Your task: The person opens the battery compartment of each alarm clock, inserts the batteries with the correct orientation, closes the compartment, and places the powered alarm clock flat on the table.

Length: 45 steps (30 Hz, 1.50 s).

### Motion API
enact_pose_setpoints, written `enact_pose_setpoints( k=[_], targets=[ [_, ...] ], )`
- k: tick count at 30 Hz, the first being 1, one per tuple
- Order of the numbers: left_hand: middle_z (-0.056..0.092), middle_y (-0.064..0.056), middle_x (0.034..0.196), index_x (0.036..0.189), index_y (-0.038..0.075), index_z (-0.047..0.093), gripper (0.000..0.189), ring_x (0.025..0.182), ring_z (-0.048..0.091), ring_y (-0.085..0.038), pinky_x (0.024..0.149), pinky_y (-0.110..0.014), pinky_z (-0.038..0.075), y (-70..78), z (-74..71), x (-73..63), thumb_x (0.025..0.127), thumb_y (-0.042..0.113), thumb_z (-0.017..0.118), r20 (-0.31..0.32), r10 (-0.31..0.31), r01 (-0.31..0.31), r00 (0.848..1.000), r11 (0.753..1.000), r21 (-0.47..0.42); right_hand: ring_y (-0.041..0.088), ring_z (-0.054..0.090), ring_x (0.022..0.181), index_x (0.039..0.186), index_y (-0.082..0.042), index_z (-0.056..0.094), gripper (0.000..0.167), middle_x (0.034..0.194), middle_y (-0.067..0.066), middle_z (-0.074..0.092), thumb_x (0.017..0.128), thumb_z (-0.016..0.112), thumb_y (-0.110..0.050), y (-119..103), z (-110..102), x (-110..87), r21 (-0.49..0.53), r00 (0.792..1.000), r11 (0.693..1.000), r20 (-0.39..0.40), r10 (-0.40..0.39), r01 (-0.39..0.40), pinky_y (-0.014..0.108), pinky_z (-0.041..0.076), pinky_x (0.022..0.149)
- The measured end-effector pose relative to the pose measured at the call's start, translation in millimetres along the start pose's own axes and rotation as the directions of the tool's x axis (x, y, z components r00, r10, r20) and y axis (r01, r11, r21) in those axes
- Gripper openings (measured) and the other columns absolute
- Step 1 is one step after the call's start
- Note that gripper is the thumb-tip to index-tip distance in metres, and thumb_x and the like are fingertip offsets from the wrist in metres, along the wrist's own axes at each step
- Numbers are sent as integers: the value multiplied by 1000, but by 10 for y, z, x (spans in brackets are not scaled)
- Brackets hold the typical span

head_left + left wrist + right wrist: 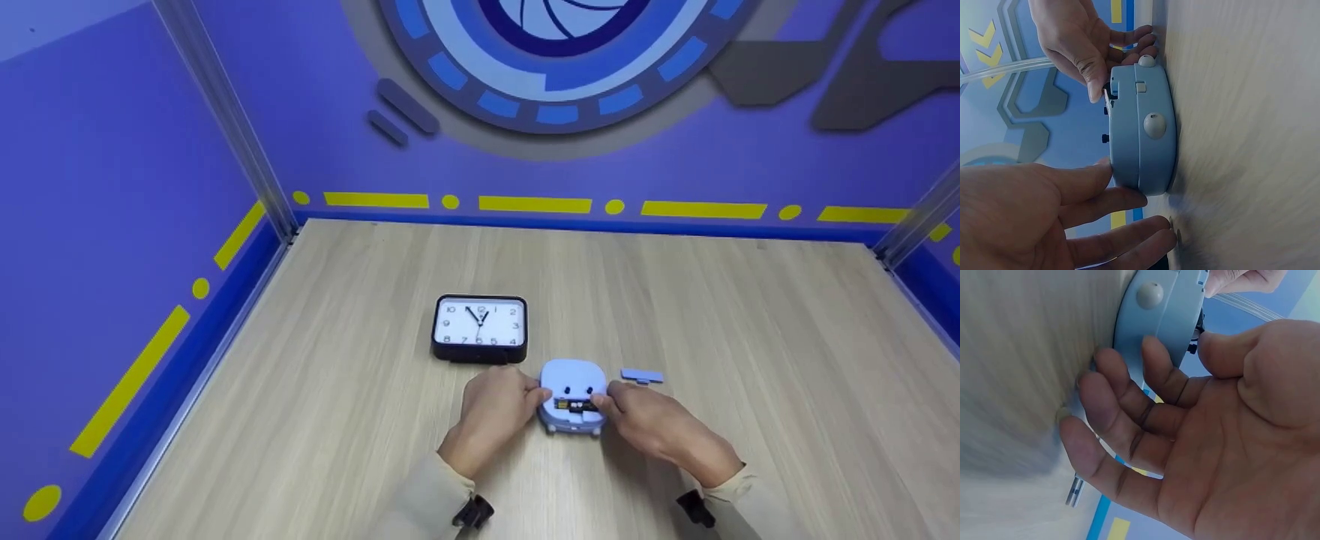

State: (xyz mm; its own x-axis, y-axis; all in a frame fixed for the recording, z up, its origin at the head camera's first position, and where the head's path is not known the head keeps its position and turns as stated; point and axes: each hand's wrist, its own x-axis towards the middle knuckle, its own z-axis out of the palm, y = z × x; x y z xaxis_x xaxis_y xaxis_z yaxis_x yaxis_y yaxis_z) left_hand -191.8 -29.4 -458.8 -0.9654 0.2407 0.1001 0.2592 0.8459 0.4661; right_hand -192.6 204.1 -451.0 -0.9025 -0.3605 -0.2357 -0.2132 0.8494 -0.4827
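Observation:
A small light-blue clock [572,375] lies back side up on the table, two black knobs on its back and its battery compartment open. Inside the compartment sits a black and gold battery [576,406]. My left hand [499,401] pinches the clock's left edge between thumb and index finger, as the left wrist view also shows. On the other side, my right hand [654,420] holds the right edge, its thumb [1221,354] at the compartment's right end and its index finger against the side. The thumb hides part of the battery. A light-blue battery cover [642,375] lies to the right.
Behind my left hand stands a black rectangular clock [480,326] with a white dial. The wooden table [337,337] meets a blue-purple back wall [315,150] with yellow marks. A metal post [232,112] rises at the back left corner.

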Motion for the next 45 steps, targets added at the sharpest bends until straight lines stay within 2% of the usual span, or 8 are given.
enact_pose_setpoints(
  k=[10,16,19,23,29,36,45],
  targets=[
    [60,12,63,80,21,85,21,58,48,-8,52,-31,41,-3,6,-7,97,32,79,-11,9,-9,1000,1000,-26,22,55,86,112,-3,63,36,91,2,57,114,49,-37,13,-13,9,2,1000,1000,18,5,-5,50,48,79],
    [71,11,73,82,25,86,19,65,62,-10,55,-35,46,-3,15,-6,97,34,79,-17,2,-2,1000,1000,5,20,51,76,99,-7,59,29,81,0,51,113,52,-32,24,5,2,-8,998,998,-14,-54,54,44,43,71],
    [74,10,78,85,25,87,17,67,65,-12,57,-36,48,-2,20,-4,97,34,79,-15,-4,4,1000,1000,8,20,51,75,100,-6,60,29,82,0,52,113,54,-31,15,23,3,-38,997,997,-26,-68,67,45,44,70],
    [75,9,81,88,23,87,17,69,65,-13,58,-36,48,3,18,-6,98,33,79,-5,-11,10,1000,1000,-2,20,52,76,105,-3,61,31,83,2,54,112,54,-32,-1,37,9,-62,999,997,-21,-49,47,46,45,70],
    [72,10,76,83,22,86,20,65,61,-11,57,-35,47,2,11,-14,98,33,79,-12,-1,0,1000,1000,-10,20,52,75,108,-2,62,33,82,1,52,113,54,-33,-10,34,24,-46,1000,999,-6,-7,7,43,44,69],
    [66,12,68,80,22,85,22,61,53,-9,54,-33,44,3,-6,-15,98,33,79,-8,0,0,1000,1000,-25,18,51,69,102,-5,60,30,77,1,51,112,55,-33,-7,30,30,-18,1000,1000,-1,6,-6,39,40,63],
    [73,11,78,90,24,88,14,66,63,-12,56,-35,47,-10,10,-8,97,33,79,-11,-3,2,1000,1000,-11,15,46,65,93,-8,58,29,74,-2,46,110,59,-32,2,27,20,-18,998,999,-39,-43,43,36,37,59]
  ],
)
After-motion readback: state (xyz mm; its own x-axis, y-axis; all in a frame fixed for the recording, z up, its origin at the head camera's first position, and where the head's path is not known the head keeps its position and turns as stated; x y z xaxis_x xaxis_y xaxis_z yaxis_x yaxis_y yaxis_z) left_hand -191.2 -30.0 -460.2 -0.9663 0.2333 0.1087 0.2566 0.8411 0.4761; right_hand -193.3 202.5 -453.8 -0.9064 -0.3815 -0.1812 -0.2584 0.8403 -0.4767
